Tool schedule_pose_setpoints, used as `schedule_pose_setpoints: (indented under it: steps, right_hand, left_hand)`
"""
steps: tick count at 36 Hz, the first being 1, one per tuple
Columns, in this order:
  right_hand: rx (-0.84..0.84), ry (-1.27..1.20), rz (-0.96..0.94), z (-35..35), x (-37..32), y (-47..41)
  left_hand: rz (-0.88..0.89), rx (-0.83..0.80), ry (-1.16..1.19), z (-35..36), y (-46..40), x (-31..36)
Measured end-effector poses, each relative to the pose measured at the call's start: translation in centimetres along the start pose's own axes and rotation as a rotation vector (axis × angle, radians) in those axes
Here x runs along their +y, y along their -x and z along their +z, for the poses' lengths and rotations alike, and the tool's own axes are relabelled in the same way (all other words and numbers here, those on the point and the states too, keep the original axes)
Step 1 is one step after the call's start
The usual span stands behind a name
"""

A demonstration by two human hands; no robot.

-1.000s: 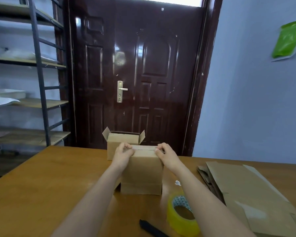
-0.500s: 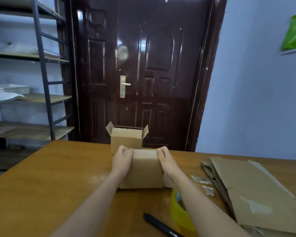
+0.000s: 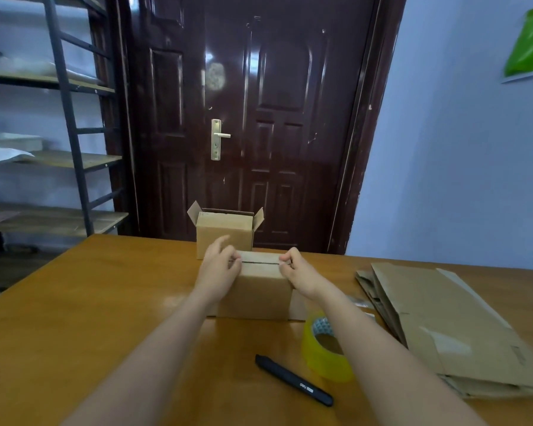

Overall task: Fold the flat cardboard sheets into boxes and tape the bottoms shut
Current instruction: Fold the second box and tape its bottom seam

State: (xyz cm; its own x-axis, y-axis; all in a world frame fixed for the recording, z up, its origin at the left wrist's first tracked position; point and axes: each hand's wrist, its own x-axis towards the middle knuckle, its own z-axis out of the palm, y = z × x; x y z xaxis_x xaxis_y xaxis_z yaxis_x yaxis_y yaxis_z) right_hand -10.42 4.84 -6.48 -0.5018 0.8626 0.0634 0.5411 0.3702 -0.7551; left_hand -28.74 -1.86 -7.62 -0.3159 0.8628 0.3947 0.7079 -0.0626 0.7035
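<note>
A small cardboard box stands on the wooden table with its closed flaps on top, a dark seam running across them. My left hand rests at the seam's left end, its fingers straight and partly lifted off the box. At the seam's right end my right hand curls its fingers over the box's top edge. A roll of yellowish clear tape lies under my right forearm. To the right lies a stack of flat cardboard sheets.
Behind the held box a second folded box stands with its top flaps open. A black pen lies near the table's front. A metal shelf rack stands at the left, and a dark door is behind the table.
The top seam of the box has come back into sight. My left fingers have lifted off the box's top, and my right hand stays at the right edge.
</note>
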Motion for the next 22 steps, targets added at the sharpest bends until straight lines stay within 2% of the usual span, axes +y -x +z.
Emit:
schedule_pose_setpoints:
  steps: [2,4,6,8,15,18,22]
  right_hand:
    - [0.0,0.02,0.004,0.0,-0.1,0.0]
    - [0.027,0.055,0.0,0.2,-0.2,0.2]
    - [0.07,0.093,-0.009,0.5,-0.3,0.4]
    - [0.093,0.11,-0.015,0.6,-0.3,0.6]
    - [0.198,0.102,-0.029,-0.7,1.1,2.7]
    - [0.114,0.062,-0.029,-1.5,1.5,4.7]
    - [-0.237,0.132,0.023,-2.8,2.0,7.5]
  left_hand:
    - [0.168,-0.021,-0.269,-0.1,-0.1,1.0]
    - [0.216,-0.102,-0.361,0.1,-0.1,2.3]
    - [0.137,-0.154,-0.363,0.4,0.0,3.1]
    - [0.089,-0.128,-0.338,0.6,0.0,3.5]
    - [0.143,-0.14,-0.354,0.6,0.6,3.4]
    - [0.152,-0.133,-0.364,0.6,0.7,3.2]
    - [0.137,-0.147,-0.363,0.5,0.6,3.2]
